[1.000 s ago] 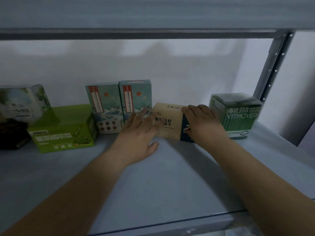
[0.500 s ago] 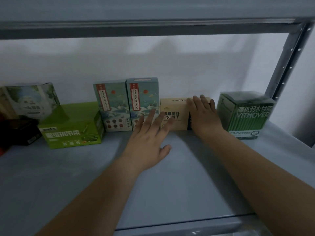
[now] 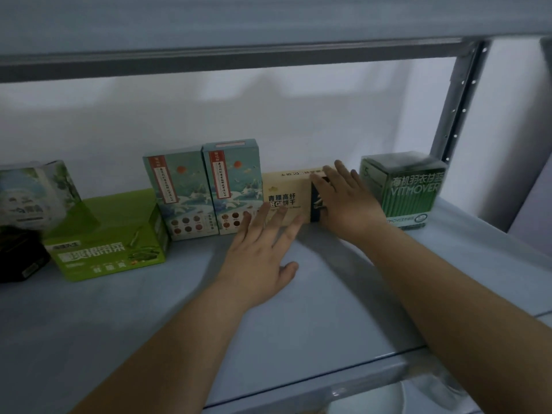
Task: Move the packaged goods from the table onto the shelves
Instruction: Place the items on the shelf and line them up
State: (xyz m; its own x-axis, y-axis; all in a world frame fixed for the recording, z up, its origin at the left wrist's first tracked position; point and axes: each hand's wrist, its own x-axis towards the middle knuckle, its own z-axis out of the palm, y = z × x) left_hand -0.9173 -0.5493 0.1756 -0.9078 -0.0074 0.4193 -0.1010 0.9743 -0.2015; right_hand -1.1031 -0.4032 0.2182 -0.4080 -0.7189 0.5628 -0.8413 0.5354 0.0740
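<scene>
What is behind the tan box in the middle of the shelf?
Only the pale wall shows above the tan box. Any gap between box and wall is covered by the box itself and the right hand.

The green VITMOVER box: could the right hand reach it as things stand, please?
Probably yes: the right hand rests on the tan box just beside the VITMOVER box, with nothing between them.
</scene>
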